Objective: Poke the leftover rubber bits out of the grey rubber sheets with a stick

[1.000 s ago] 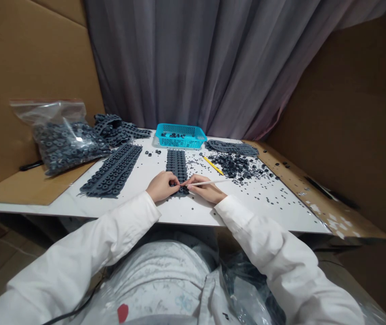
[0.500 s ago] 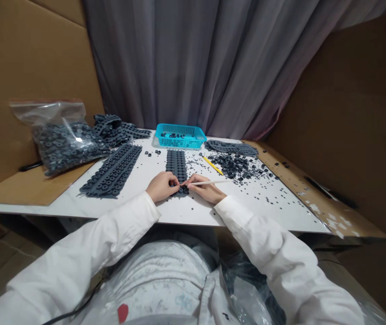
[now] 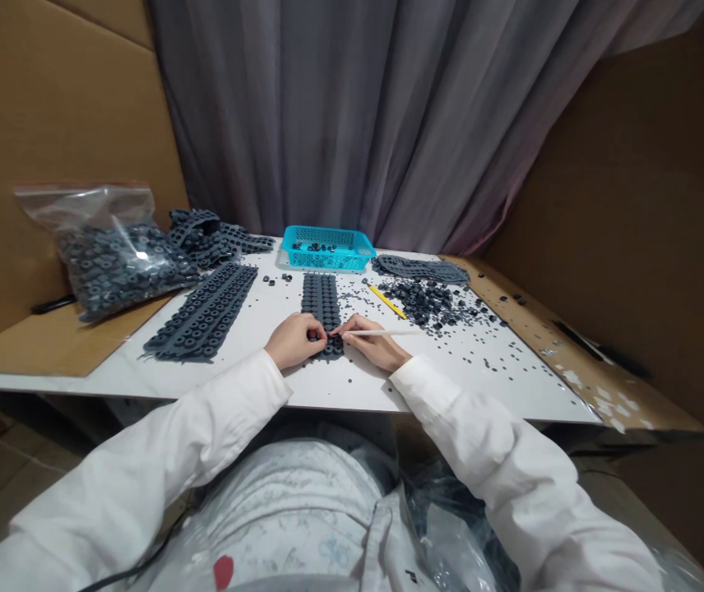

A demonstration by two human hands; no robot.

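In front of me a dark grey strip of moulded rubber-like parts point(image 3: 321, 294), set in rows, lies lengthwise on the white table. My left hand point(image 3: 294, 339) rests over its left edge near the front end, thumb and forefinger pinched together; whatever is between them is too small to make out. From the right, my right hand point(image 3: 375, 342) grips a thin white stick point(image 3: 382, 332), its back end pointing right. The stick's tip is close to the left fingertips, above the strip. The fingers hide the part of the strip beneath them.
A wider sheet of ring-shaped parts point(image 3: 201, 316) lies left, below a filled zip bag point(image 3: 123, 263). Behind stands a blue basket point(image 3: 327, 260). To the right are a yellow pen-like tool point(image 3: 387, 302), a heap of small black pieces point(image 3: 429, 302) and a folded grey strip point(image 3: 423, 269).
Both hands stay almost in place over the strip. The right fingers and the stick have shifted very slightly; the whole view has moved a little.
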